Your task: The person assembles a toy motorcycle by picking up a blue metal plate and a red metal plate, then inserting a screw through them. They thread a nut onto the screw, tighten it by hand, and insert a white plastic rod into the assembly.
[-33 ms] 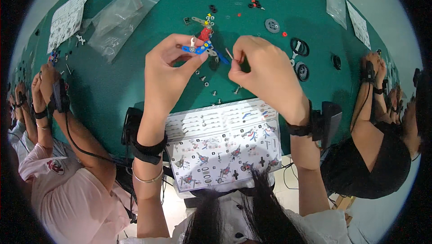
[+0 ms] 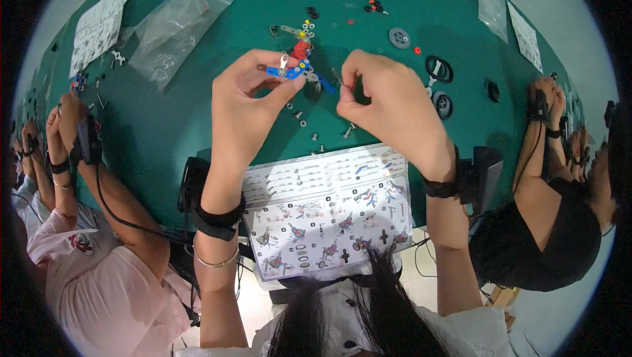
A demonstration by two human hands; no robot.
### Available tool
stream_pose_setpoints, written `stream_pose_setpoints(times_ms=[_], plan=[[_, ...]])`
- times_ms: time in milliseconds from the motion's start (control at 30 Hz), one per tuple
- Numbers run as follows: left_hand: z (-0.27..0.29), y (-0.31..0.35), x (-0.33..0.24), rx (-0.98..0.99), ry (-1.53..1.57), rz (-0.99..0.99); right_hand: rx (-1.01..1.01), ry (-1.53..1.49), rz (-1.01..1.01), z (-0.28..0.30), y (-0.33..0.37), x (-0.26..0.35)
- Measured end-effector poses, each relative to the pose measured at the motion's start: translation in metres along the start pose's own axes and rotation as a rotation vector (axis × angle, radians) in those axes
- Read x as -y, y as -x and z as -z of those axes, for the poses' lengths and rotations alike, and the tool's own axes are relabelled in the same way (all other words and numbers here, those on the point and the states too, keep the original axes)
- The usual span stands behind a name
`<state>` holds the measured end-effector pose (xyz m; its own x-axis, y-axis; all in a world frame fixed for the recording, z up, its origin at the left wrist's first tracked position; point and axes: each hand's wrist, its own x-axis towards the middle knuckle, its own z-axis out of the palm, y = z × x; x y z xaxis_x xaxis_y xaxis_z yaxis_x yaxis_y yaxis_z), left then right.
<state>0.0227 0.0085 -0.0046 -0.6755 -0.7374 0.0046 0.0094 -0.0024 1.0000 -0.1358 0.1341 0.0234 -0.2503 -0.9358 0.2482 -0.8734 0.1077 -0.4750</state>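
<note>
Between its thumb and fingers my left hand (image 2: 245, 97) grips a small model assembly of blue perforated strips (image 2: 287, 72), with a silver metal link (image 2: 284, 61) and a yellow piece on it. My right hand (image 2: 388, 97) is closed in a pinch just to the right of it, apart from it. A thin metallic piece (image 2: 337, 76) sticks out of the right fingertips; its kind is too small to tell. Beyond the assembly lie red parts (image 2: 302, 49) and a perforated metal strip (image 2: 290, 29). Below the hands are loose screws (image 2: 347, 131) and nuts (image 2: 303, 123).
A printed picture sheet (image 2: 322, 225) lies at the near table edge. Grey wheels (image 2: 399, 38) and black tyres (image 2: 440, 69) lie to the right. Clear plastic bags (image 2: 178, 27) rest at the far left and far right. Other people work on both sides.
My right hand has shifted very slightly, and the thin metallic piece in it has moved a little to the right. The left hand keeps its hold.
</note>
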Motion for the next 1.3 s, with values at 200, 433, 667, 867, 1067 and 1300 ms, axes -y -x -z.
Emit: stream_pose_setpoints(times_ms=[200,433,667,867,1067,1300], plan=[[-0.003,0.004,-0.006,0.026,-0.008,-0.079,0.163,-0.360,-0.129,0.019,-0.008,0.003],[-0.005,0.008,-0.009,0.036,-0.031,-0.086,0.092,-0.290,0.124,0.011,-0.009,-0.014],[-0.003,0.012,-0.015,0.052,-0.110,-0.097,-0.061,-0.360,0.068,0.011,-0.016,-0.007],[-0.004,0.011,-0.015,0.033,-0.097,-0.127,-0.044,-0.384,0.109,0.013,-0.017,-0.005],[-0.005,0.010,-0.011,-0.004,-0.119,-0.144,-0.077,-0.430,0.091,0.003,-0.017,-0.002],[-0.010,0.010,-0.015,0.006,-0.076,-0.082,-0.088,-0.447,0.082,-0.002,-0.017,-0.005]])
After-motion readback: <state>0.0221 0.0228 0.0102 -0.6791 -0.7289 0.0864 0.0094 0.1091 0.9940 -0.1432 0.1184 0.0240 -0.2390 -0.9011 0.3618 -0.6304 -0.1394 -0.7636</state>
